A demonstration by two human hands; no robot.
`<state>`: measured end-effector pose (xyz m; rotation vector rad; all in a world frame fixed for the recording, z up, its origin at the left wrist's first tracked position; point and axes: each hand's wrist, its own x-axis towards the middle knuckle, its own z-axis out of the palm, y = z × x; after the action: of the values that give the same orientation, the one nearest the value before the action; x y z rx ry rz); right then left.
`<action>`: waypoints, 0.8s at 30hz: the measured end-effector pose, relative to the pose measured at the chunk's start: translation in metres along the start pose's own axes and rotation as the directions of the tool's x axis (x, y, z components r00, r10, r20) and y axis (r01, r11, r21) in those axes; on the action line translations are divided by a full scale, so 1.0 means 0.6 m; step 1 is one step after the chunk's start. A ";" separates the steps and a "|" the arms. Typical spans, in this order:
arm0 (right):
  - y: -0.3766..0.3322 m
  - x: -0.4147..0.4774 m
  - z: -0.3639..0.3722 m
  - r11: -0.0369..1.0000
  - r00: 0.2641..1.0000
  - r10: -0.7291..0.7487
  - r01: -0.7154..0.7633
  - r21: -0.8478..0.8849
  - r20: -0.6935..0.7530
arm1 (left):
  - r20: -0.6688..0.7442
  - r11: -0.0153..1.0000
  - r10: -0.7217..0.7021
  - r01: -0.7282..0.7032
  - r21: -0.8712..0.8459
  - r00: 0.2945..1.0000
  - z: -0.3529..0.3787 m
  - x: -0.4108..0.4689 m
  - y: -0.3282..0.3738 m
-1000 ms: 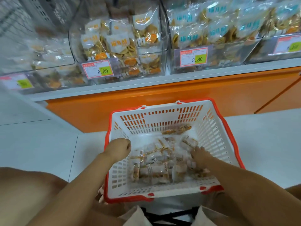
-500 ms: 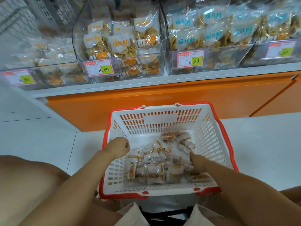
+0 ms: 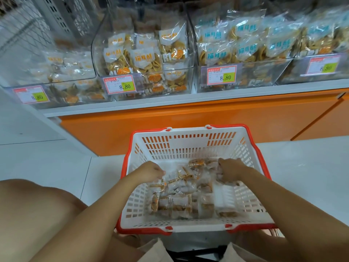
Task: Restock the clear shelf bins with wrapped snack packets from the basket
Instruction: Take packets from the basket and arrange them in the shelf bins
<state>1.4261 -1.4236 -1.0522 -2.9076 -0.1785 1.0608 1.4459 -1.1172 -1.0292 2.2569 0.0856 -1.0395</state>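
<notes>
Grips packets (image 3: 179, 188) in the basket (image 3: 188, 146) with the right hand (image 3: 229, 172); curls the left hand (image 3: 151, 172) just above them, hold unclear.

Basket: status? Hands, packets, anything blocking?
Left hand and right hand both down in basket, fingers curled, grip unclear. Snack packets loose on basket floor. Nothing between basket and shelf bins.

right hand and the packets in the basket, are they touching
Touching. The head view shows the right hand curled down into the packets in the basket, with wrappers bunched right under its knuckles and no gap visible.
</notes>
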 end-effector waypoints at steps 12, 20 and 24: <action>-0.109 -0.060 -0.044 0.857 0.397 -0.399 0.482 -0.182 -0.826 | 0.160 0.070 0.289 0.146 -0.987 0.944 0.061 -0.020 0.108; -0.109 -0.089 -0.111 0.105 0.858 0.322 0.388 0.916 -0.400 | -0.020 0.137 0.384 -0.079 -0.988 0.923 0.047 0.006 0.099; -0.120 -0.100 -0.107 0.012 0.914 0.300 0.284 0.959 -0.274 | -0.071 0.143 0.353 -0.129 -0.981 0.933 0.048 0.008 0.099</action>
<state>1.4154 -1.3596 -0.9591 -1.5575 0.4736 0.1764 1.4488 -1.1818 -1.0153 0.8650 0.2298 -0.6327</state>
